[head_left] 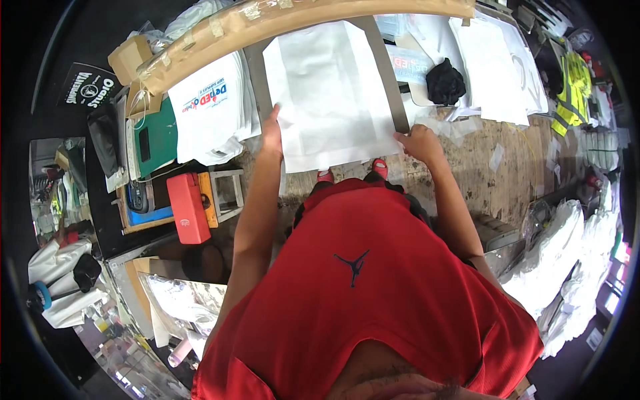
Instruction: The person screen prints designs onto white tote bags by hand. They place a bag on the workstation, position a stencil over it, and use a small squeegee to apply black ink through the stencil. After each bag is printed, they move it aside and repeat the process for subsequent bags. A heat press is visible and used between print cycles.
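Red shirt [353,287] fills the near view. Past it, the right hand [421,142] pinches the lower right corner of a white sheet [330,93] in its fingers; the left hand [272,137] is at the left edge, its fingers partly hidden, their grip impossible to tell. The white sheet lies over a grey-brown board [381,60], between a printed white stack [183,123] and a black cloth bundle [445,83]. Farthest, a brown taped roll [300,21].

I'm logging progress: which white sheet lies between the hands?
The plain white sheet on the grey board; the printed white stack lies further left, other white sheets right.
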Action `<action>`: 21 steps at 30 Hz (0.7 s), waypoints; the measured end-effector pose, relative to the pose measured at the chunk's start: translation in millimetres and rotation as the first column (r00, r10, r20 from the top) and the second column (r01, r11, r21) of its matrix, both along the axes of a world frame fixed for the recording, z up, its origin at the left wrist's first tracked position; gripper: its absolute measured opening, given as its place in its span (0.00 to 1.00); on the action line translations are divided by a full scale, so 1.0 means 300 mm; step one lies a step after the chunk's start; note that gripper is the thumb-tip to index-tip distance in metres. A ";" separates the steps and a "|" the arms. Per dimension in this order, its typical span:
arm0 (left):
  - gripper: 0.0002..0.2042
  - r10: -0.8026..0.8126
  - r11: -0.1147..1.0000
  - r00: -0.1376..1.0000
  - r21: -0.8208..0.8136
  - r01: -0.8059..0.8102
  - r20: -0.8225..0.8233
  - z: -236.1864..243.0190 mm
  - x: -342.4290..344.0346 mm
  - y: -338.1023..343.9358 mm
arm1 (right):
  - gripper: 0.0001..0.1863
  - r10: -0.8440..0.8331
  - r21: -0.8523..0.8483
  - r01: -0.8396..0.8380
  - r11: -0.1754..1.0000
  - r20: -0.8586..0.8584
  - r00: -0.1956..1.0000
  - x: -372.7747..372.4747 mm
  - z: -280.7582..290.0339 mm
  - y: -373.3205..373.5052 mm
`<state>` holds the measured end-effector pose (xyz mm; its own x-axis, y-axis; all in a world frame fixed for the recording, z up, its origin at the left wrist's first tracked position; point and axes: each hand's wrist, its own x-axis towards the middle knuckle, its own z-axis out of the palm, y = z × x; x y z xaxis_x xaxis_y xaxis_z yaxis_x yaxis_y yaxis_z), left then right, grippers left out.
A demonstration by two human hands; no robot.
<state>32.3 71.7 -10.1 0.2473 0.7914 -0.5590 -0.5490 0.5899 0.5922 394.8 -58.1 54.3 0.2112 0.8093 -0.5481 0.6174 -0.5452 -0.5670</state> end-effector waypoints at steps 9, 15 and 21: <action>0.15 0.300 0.836 0.191 0.354 0.419 -0.935 0.014 -0.082 0.049 | 0.19 -0.168 0.085 0.241 0.967 -0.500 0.850 -0.075 -0.121 -0.088; 0.16 0.358 0.844 0.070 0.354 0.402 -0.931 0.021 -0.030 0.195 | 0.17 -0.080 0.438 0.034 0.898 0.087 0.993 -0.056 -0.088 0.096; 0.15 0.321 0.848 0.206 0.377 0.372 -0.925 -0.027 -0.043 0.230 | 0.16 -0.095 0.493 0.023 0.870 0.121 0.988 -0.008 -0.162 0.135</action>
<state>19.5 140.6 -18.1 -0.1602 0.9863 0.0387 0.6425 0.0744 0.7627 392.5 -17.4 5.7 0.3107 0.9493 -0.0481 0.6839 -0.2584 -0.6823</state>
